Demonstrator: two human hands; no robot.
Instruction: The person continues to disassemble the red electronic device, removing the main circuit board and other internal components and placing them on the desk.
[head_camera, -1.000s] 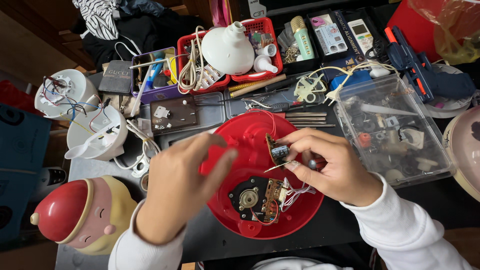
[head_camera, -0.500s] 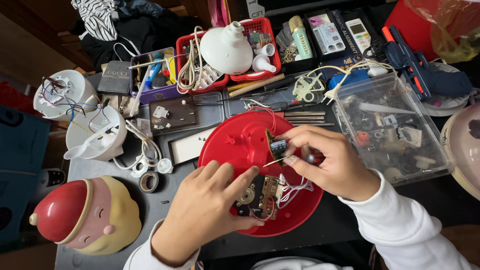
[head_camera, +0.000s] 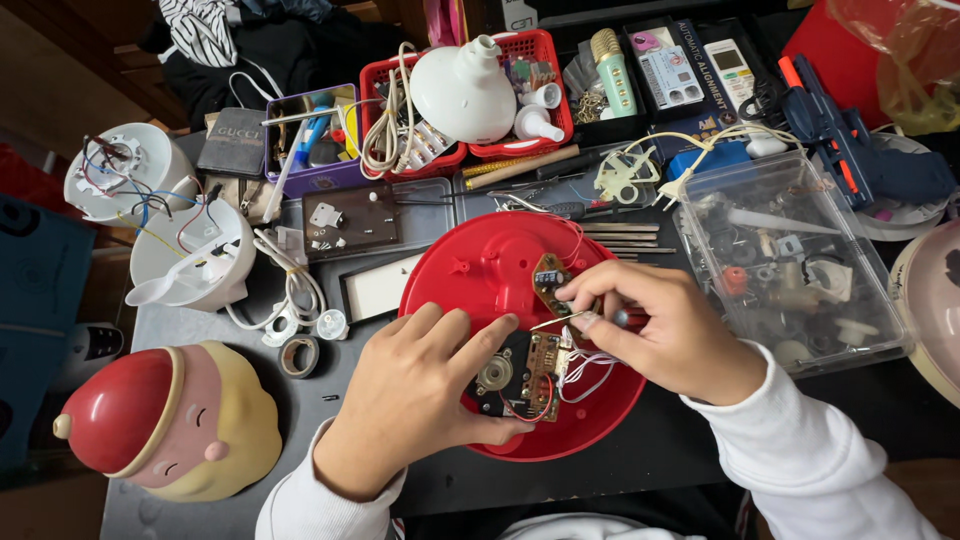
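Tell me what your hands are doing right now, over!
Left hand flat on red round shell, by black circuit board. Right hand pinches thin tool at small brown board. White wires crowd the spot.

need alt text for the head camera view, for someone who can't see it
Two hands work inside a round red shell on a cluttered table: the left hand presses by a black motor part, the right hand holds a thin tool at a small brown circuit board.

Cluttered dark worktable (head_camera: 690, 450), wooden floor (head_camera: 60, 90) beyond.
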